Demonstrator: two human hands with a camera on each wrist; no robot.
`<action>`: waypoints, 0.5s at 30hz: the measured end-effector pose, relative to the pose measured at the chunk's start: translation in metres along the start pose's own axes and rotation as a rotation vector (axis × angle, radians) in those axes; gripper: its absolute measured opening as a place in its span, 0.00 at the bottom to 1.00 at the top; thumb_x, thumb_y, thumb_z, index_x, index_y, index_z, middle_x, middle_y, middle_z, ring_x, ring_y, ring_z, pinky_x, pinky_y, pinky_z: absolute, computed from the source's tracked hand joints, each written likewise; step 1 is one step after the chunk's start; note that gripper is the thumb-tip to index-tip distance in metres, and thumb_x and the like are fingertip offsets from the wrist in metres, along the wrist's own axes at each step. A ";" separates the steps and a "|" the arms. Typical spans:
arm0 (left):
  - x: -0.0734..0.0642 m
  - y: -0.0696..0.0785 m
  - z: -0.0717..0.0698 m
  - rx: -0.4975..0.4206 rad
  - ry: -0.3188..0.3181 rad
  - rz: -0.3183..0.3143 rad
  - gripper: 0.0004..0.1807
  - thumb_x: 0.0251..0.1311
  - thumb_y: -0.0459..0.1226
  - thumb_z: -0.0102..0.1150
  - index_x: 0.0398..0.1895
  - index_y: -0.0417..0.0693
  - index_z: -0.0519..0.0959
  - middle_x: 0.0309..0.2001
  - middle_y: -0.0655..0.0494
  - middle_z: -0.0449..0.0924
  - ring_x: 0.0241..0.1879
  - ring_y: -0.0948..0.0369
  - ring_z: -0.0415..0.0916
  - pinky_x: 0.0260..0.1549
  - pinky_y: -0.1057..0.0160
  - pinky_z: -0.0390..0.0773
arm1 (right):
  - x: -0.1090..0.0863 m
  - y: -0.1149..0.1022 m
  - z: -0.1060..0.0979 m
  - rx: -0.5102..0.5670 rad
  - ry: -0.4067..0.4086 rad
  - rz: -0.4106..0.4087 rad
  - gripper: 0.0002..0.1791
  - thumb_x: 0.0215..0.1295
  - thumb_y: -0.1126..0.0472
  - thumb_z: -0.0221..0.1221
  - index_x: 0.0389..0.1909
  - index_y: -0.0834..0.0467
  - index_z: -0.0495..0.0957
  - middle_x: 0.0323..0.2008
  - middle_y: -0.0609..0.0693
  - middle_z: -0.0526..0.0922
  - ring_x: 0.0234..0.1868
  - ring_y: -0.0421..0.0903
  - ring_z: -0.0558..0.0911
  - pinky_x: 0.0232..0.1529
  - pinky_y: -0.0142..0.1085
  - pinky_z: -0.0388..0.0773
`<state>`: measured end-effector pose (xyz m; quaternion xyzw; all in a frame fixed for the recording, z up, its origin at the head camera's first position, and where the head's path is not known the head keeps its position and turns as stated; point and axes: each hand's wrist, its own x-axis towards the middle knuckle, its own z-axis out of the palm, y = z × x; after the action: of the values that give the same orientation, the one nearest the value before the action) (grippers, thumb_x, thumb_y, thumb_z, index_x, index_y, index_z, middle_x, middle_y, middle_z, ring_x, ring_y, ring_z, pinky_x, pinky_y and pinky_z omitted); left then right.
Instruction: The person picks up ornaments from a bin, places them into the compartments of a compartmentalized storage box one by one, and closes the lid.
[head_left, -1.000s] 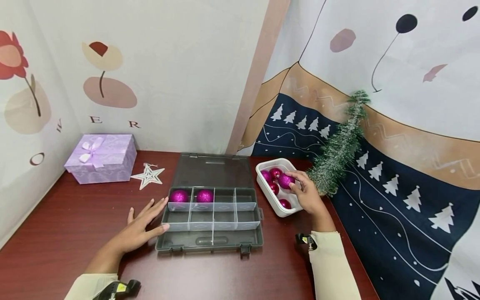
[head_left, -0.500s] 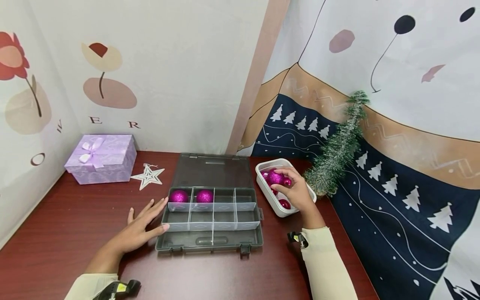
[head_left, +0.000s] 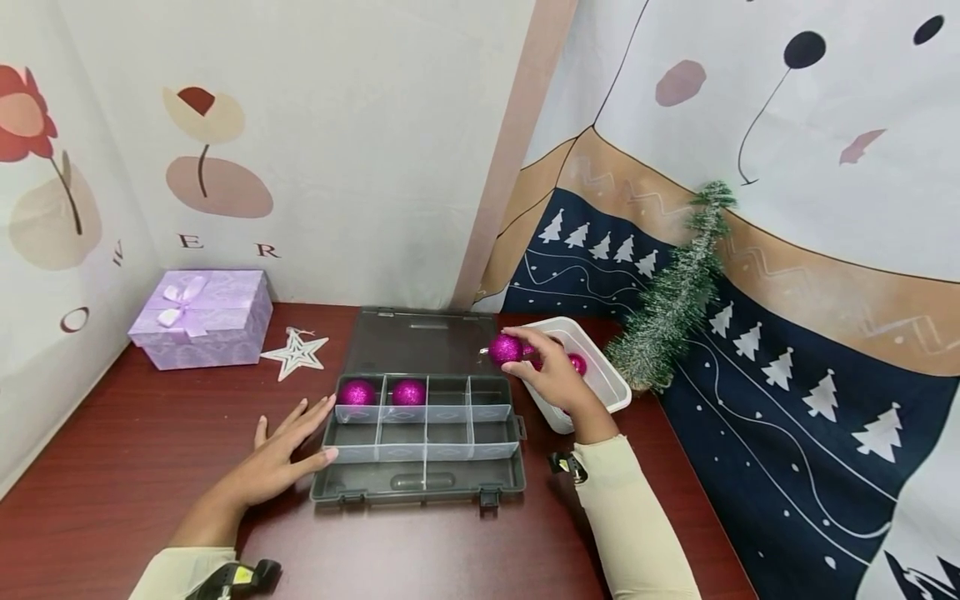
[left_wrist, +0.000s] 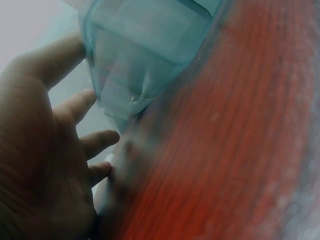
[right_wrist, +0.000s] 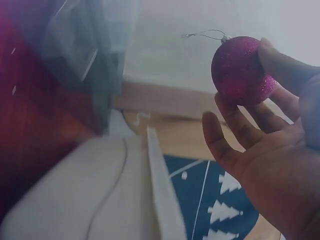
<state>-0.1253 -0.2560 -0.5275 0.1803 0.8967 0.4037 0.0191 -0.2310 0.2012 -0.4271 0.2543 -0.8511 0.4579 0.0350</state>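
Observation:
My right hand (head_left: 553,375) pinches a glittery magenta Christmas bauble (head_left: 506,349) between thumb and fingers, over the left rim of a white tub (head_left: 611,385). In the right wrist view the bauble (right_wrist: 240,71) shows its silver cap and thin hanging loop. More baubles (head_left: 577,364) sit in the tub, partly hidden by that hand. Two magenta baubles (head_left: 408,392) lie in the two back-left compartments of a dark, clear divided box (head_left: 420,475), whose lid lies back. My left hand (head_left: 273,467) has its fingers spread, fingertips at the box's left side.
Left of the box lie a white star ornament (head_left: 297,354) and a lilac gift box (head_left: 202,321) with a bow. A small frosted green tree (head_left: 671,308) stands behind the tub, against the printed backdrop. Fabric walls (head_left: 360,167) border the table.
My right hand has lifted the bauble out of the white tub and carried it left, toward the divided box. The left hand has stayed at the box's side.

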 end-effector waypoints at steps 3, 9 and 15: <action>0.000 0.000 0.000 0.001 -0.002 -0.001 0.47 0.74 0.50 0.65 0.90 0.56 0.54 0.86 0.32 0.54 0.85 0.24 0.41 0.71 0.15 0.15 | 0.005 -0.004 0.008 -0.016 -0.038 -0.018 0.31 0.72 0.63 0.71 0.74 0.59 0.77 0.73 0.61 0.78 0.70 0.62 0.80 0.69 0.61 0.82; 0.000 0.000 0.000 0.000 0.000 0.002 0.47 0.74 0.49 0.65 0.90 0.56 0.54 0.87 0.32 0.54 0.85 0.24 0.42 0.71 0.15 0.15 | 0.014 -0.011 0.027 -0.071 -0.113 -0.082 0.29 0.73 0.62 0.70 0.73 0.59 0.78 0.67 0.60 0.78 0.66 0.58 0.81 0.69 0.55 0.84; 0.000 -0.001 0.000 -0.001 -0.001 0.003 0.47 0.74 0.49 0.65 0.90 0.57 0.54 0.87 0.33 0.54 0.85 0.24 0.41 0.71 0.15 0.15 | 0.018 -0.016 0.040 -0.102 -0.191 -0.100 0.29 0.76 0.61 0.67 0.75 0.58 0.76 0.68 0.59 0.78 0.69 0.57 0.79 0.71 0.55 0.82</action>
<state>-0.1253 -0.2567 -0.5280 0.1817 0.8964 0.4039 0.0192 -0.2325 0.1549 -0.4332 0.3369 -0.8589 0.3855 -0.0108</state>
